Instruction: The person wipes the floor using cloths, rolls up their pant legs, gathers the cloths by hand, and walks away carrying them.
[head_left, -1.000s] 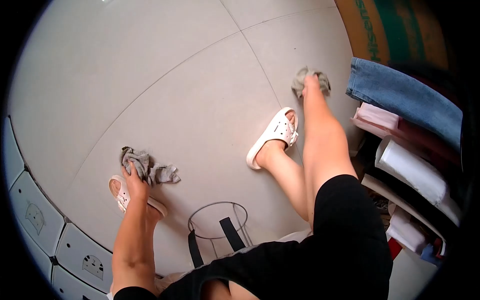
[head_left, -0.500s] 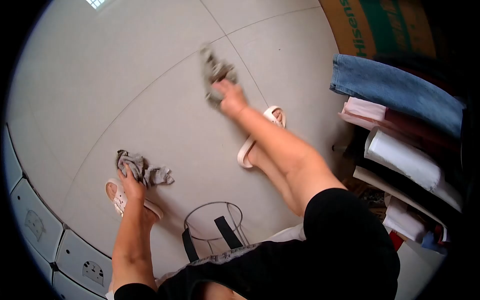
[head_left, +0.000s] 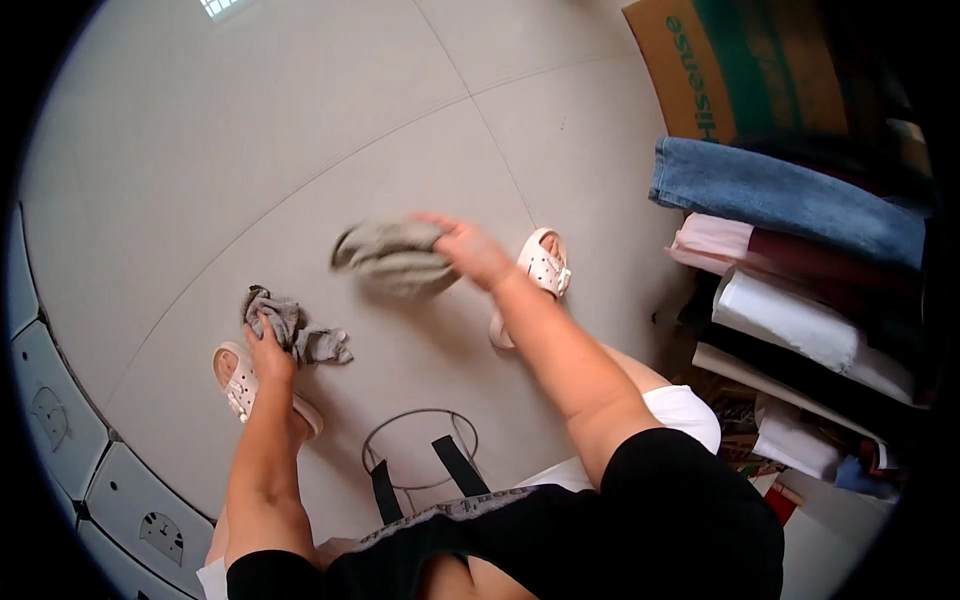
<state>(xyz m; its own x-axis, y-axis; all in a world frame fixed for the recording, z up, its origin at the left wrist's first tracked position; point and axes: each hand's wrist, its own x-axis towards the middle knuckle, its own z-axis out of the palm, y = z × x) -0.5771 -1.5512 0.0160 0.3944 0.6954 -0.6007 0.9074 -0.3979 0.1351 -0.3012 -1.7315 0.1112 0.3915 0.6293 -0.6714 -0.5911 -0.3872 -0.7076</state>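
My left hand [head_left: 270,355] is closed on a crumpled grey-brown cloth [head_left: 318,344] near the floor, beside my left sandal [head_left: 238,385]. My right hand [head_left: 472,254] grips a greenish-grey cloth [head_left: 395,262], bunched and slightly blurred, in front of my feet. The cloth in my right hand casts a shadow on the floor and seems to be lifted off it. To the right of that hand is my other white sandal [head_left: 545,262].
A round wire frame [head_left: 422,410] stands on the tiled floor [head_left: 330,110] between my legs. Folded clothes with blue jeans [head_left: 780,190] are stacked at the right, below a cardboard box [head_left: 690,70]. White cabinets [head_left: 60,410] with animal faces line the left.
My right hand has moved with its cloth from the far right across the floor toward the middle, then nearer to me. My left hand stays on its cloth. The view has shifted slightly.
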